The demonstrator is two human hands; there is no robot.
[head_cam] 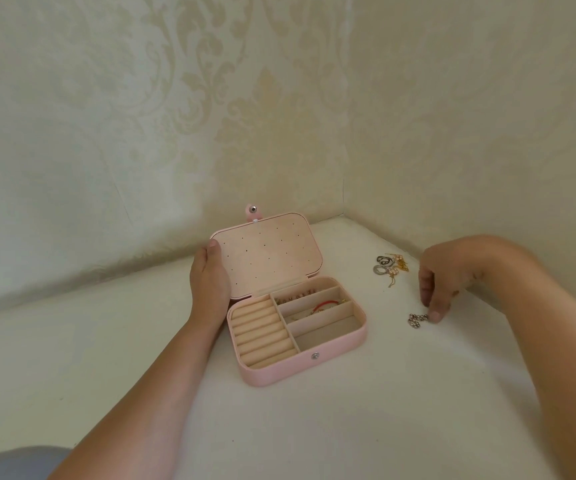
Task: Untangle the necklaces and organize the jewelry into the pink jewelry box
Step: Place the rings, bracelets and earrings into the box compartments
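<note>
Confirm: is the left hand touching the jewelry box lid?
Touching. Head view: left hand grips the lid at its left edge, thumb pressed on the inner face.

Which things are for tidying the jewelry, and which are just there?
For the job: pink jewelry box, beaded chain pinched by the right hand, jewelry pile, red bracelet, left hand holding the lid.
Just there: patterned wall, grey cloth, white table.

Left hand (208, 282) on lid (269, 258) of open pink jewelry box (300, 370), right hand (442, 282) on beaded chain (417, 320).

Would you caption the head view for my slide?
Left hand holds open pink jewelry box; right hand pinches beaded chain.
</note>
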